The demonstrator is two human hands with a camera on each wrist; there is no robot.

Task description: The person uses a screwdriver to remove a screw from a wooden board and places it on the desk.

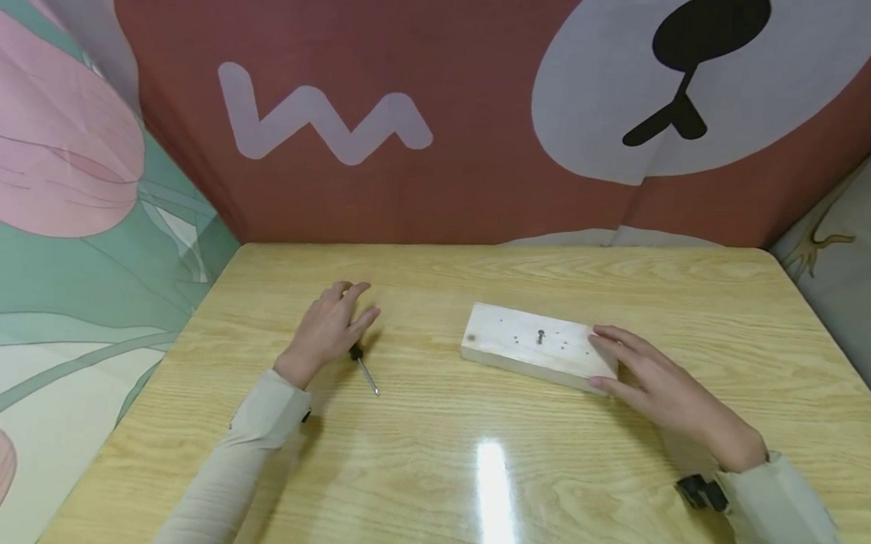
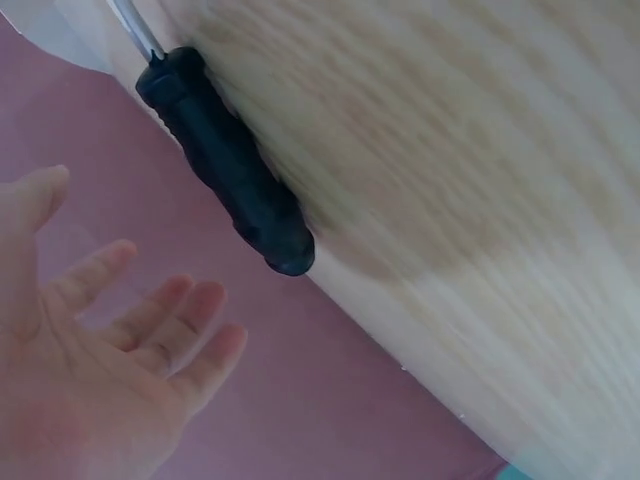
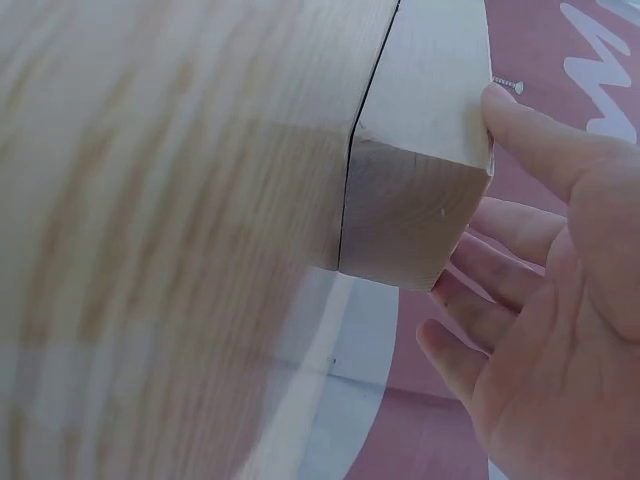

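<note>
A pale wooden block lies on the table with a screw standing up from its top among several small holes. My right hand holds the block's right end, thumb at the near edge and fingers across to the far edge. The right wrist view shows this hand against the block's end. On the left, my left hand is spread over a black-handled screwdriver. In the left wrist view its fingers are apart from the screwdriver handle.
The light wood-grain table carries the block and screwdriver, with a bright reflection near its front. A reddish printed backdrop rises behind the far edge. A patterned sheet hangs along the left side.
</note>
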